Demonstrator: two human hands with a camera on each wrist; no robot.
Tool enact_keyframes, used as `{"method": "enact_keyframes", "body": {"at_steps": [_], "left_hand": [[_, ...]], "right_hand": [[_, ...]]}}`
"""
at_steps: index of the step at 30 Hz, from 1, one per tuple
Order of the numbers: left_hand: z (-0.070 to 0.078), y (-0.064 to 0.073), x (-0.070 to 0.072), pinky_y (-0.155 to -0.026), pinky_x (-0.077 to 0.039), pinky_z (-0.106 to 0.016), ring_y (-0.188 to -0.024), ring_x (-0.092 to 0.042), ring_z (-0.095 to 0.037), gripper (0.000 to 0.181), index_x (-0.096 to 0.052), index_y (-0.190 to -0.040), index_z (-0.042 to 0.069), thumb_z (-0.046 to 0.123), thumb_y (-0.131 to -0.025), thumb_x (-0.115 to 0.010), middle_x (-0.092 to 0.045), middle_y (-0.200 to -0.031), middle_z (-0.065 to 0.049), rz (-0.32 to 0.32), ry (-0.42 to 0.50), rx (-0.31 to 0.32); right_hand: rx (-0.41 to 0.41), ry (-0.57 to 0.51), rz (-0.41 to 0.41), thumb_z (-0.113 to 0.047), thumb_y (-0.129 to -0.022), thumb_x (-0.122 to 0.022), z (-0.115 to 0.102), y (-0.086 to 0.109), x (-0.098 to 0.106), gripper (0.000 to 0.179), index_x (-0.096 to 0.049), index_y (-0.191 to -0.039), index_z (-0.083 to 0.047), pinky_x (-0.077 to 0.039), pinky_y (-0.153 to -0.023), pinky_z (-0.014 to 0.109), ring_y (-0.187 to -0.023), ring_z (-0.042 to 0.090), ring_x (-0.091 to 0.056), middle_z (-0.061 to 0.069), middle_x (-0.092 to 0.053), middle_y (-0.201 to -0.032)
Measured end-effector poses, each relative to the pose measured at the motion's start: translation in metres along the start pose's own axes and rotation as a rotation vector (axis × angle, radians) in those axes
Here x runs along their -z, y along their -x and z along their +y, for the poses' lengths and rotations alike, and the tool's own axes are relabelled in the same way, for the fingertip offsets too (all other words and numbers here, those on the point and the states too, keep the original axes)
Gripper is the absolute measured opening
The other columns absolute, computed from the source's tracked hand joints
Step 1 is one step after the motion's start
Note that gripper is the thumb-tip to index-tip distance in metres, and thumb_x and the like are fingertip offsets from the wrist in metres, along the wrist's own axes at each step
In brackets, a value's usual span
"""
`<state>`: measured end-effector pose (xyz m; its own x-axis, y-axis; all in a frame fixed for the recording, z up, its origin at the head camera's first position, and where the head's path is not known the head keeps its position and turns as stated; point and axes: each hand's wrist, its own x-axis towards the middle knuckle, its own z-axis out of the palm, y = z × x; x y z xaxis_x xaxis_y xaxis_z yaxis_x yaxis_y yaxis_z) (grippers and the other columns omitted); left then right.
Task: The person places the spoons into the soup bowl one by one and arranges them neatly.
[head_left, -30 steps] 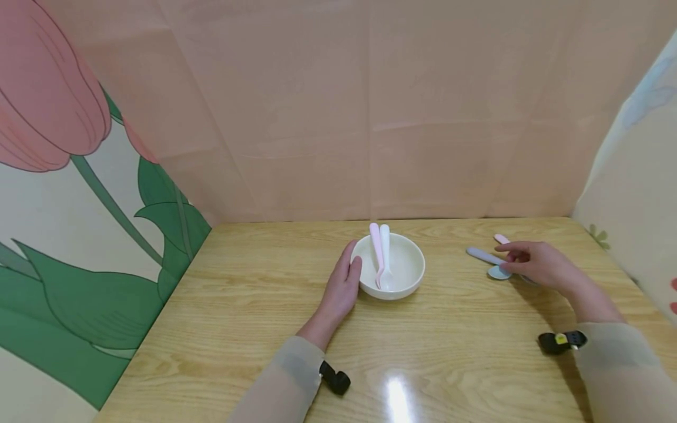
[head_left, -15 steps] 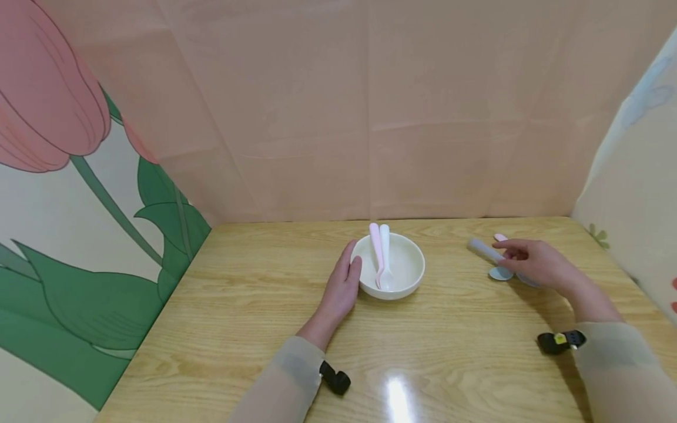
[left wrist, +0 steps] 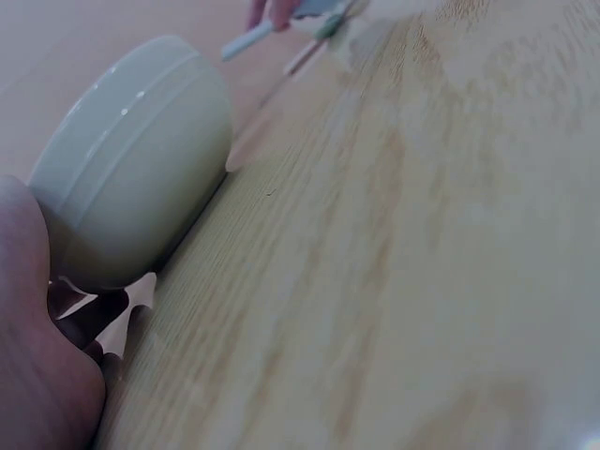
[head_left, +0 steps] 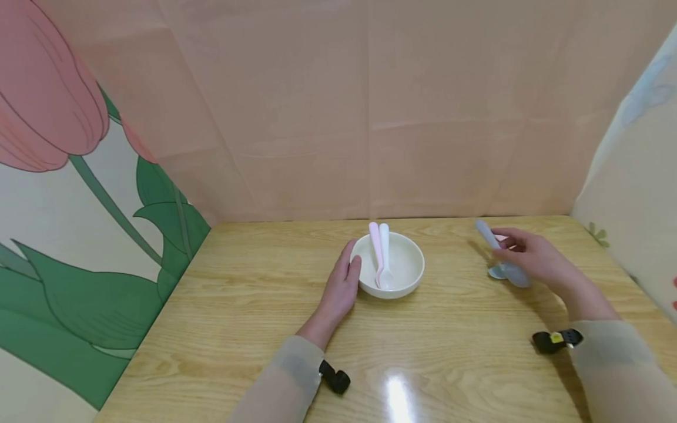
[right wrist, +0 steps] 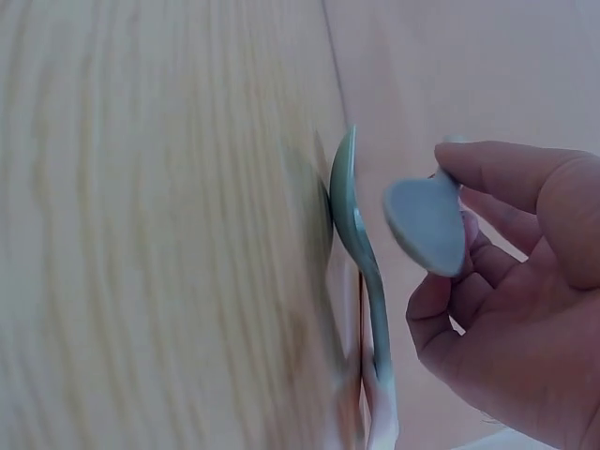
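The smooth, rounded grey-blue spoon point(right wrist: 427, 223) is rising clear of the desk point(head_left: 423, 352), its handle tilting more steeply than half a second ago, and the right hand point(head_left: 540, 258) is lifting with it. That hand's grip is closing narrowly, thumb and fingertips pinching the spoon's handle. Just beside and below, a green-headed spoon point(right wrist: 345, 202) is lying on the desk, its curved neck leading into a pinkish handle. Further left, a glossy off-white bowl point(head_left: 394, 294) is standing, showing a thin line below its rim. The left hand point(head_left: 341, 285) is cupping its near-left side, grip spread wide around the curve. A pink fork point(head_left: 375, 241) and a white spoon point(head_left: 385, 247) are leaning side by side inside, handles projecting past the far rim. The desk is showing wavy wood grain; behind it, creased pinkish sheeting point(head_left: 296, 117) is hanging beside a printed tulip point(head_left: 53, 88).
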<state>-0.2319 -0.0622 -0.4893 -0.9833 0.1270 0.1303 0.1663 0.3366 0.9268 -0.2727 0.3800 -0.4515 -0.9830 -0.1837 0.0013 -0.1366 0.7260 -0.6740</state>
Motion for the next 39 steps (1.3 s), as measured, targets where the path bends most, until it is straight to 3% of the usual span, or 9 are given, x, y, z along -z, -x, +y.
{"method": "enact_keyframes", "body": {"at_steps": [4, 10, 19, 26, 39], "left_hand": [[0.0, 0.0, 0.0, -0.135, -0.024, -0.048, -0.164, -0.028, -0.018, 0.058, -0.029, -0.176, 0.034, 0.049, -0.12, -0.035, -0.034, -0.178, 0.007, 0.001, -0.006, -0.002], [-0.002, -0.001, 0.0, -0.135, -0.023, -0.047, -0.164, -0.027, -0.018, 0.058, -0.028, -0.176, 0.034, 0.049, -0.12, -0.035, -0.033, -0.178, 0.007, 0.001, -0.014, -0.003], [-0.003, -0.002, -0.001, -0.135, -0.023, -0.048, -0.164, -0.027, -0.018, 0.058, -0.028, -0.176, 0.034, 0.047, -0.121, -0.035, -0.033, -0.178, 0.006, 0.001, -0.009, 0.003], [-0.001, -0.001, -0.001, -0.135, -0.023, -0.047, -0.164, -0.027, -0.018, 0.058, -0.028, -0.176, 0.034, 0.049, -0.12, -0.035, -0.032, -0.179, 0.006, 0.003, -0.018, 0.008], [-0.003, -0.002, -0.003, -0.135, -0.023, -0.049, -0.165, -0.026, -0.02, 0.059, -0.028, -0.177, 0.031, 0.047, -0.121, -0.035, -0.032, -0.179, 0.005, 0.008, -0.029, 0.004]], "right_hand": [[0.002, -0.019, 0.012, -0.03, -0.112, -0.07, -0.005, 0.0, 0.0, 0.066, -0.045, -0.165, -0.001, -0.056, -0.076, 0.024, -0.105, 0.015, -0.062, 0.024, -0.064, -0.134], [-0.005, -0.026, 0.016, -0.035, -0.115, -0.062, -0.014, 0.003, -0.002, 0.069, -0.038, -0.168, 0.002, -0.056, -0.075, 0.024, -0.106, 0.021, -0.06, 0.025, -0.062, -0.136], [0.059, -0.12, 0.079, -0.022, -0.114, -0.065, -0.027, 0.0, -0.008, 0.075, -0.024, -0.176, -0.01, -0.056, -0.075, 0.021, -0.093, 0.01, -0.066, 0.023, -0.069, -0.121], [0.033, -0.241, 0.06, -0.023, -0.115, -0.064, -0.04, 0.0, -0.011, 0.089, -0.003, -0.179, -0.019, -0.059, -0.079, 0.022, -0.092, 0.012, -0.074, 0.02, -0.068, -0.119], [0.087, -0.295, 0.084, -0.015, -0.113, -0.067, -0.05, -0.003, -0.019, 0.086, -0.011, -0.179, -0.017, -0.062, -0.079, 0.024, -0.09, 0.014, -0.073, 0.016, -0.066, -0.115]]}}
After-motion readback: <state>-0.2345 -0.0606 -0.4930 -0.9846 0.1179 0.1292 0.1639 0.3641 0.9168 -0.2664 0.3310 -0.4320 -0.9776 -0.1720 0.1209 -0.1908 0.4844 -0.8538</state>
